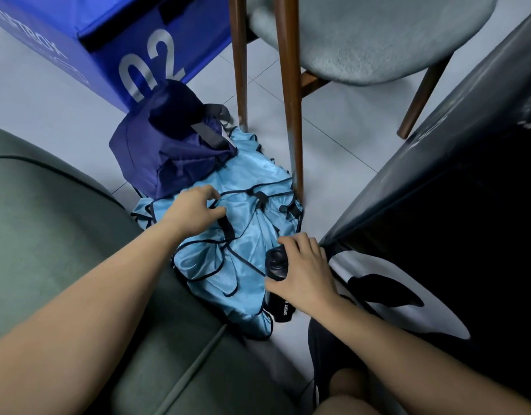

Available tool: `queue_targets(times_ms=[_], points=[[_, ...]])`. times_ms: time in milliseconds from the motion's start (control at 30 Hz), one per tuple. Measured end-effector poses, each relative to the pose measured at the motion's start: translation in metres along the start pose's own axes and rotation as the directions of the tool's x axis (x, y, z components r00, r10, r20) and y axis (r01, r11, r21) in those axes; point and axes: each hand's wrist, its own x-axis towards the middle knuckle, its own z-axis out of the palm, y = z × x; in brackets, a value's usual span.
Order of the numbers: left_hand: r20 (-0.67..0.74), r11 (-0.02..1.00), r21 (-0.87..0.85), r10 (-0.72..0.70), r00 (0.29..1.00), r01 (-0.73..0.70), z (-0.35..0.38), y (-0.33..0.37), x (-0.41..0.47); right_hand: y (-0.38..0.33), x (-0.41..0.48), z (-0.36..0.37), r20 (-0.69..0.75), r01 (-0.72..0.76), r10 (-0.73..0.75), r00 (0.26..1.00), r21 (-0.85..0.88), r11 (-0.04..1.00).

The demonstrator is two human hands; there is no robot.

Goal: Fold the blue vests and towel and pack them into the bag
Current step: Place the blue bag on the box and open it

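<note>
A heap of light blue vests [246,235] with dark trim lies crumpled on the floor between a sofa and a chair. A navy bag [168,151] stands on the heap's far left edge. My left hand [195,211] rests on the upper part of the heap, its fingers curled into the fabric at a dark trim line. My right hand [303,271] grips a black, bottle-like cylinder [277,262] lettered "SPORT" at the heap's right edge. I cannot make out a towel.
A green sofa [64,235] fills the left. A wooden chair's legs [291,115] stand just behind the heap. A blue box [114,55] marked 02 sits at the far left, and a black bin [437,190] is on the right. My knee [345,393] is at the bottom.
</note>
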Motion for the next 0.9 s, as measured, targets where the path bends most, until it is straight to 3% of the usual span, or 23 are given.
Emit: queue_targets(times_ms=[100, 200, 433, 567, 700, 900], points=[[-0.009, 1.0, -0.016, -0.005, 1.0, 0.005, 0.001, -0.003, 0.002, -0.021, 0.025, -0.026, -0.237, 0.131, -0.129, 0.963, -0.006, 0.991], [-0.022, 0.999, -0.019, -0.027, 0.999, 0.026, 0.002, -0.008, 0.005, -0.038, 0.06, -0.033, -0.323, 0.158, -0.151, 0.934, -0.005, 0.987], [-0.125, 0.991, 0.107, -0.061, 0.99, 0.075, 0.005, -0.017, 0.045, -0.042, 0.094, 0.013, -0.205, 0.11, -0.137, 0.969, -0.137, 0.984], [-0.265, 0.944, 0.328, 0.059, 0.962, 0.032, -0.002, -0.016, 0.086, -0.039, 0.102, 0.024, -0.19, 0.076, -0.108, 0.976, -0.167, 0.983], [-0.242, 0.808, 0.588, 0.216, 0.946, -0.034, -0.017, -0.023, 0.12, -0.035, 0.104, 0.025, -0.16, 0.074, -0.103, 0.982, -0.176, 0.982], [-0.196, 0.732, 0.68, 0.131, 0.972, 0.038, -0.041, -0.052, 0.144, -0.029, 0.105, 0.024, -0.138, 0.056, -0.079, 0.987, -0.164, 0.985]])
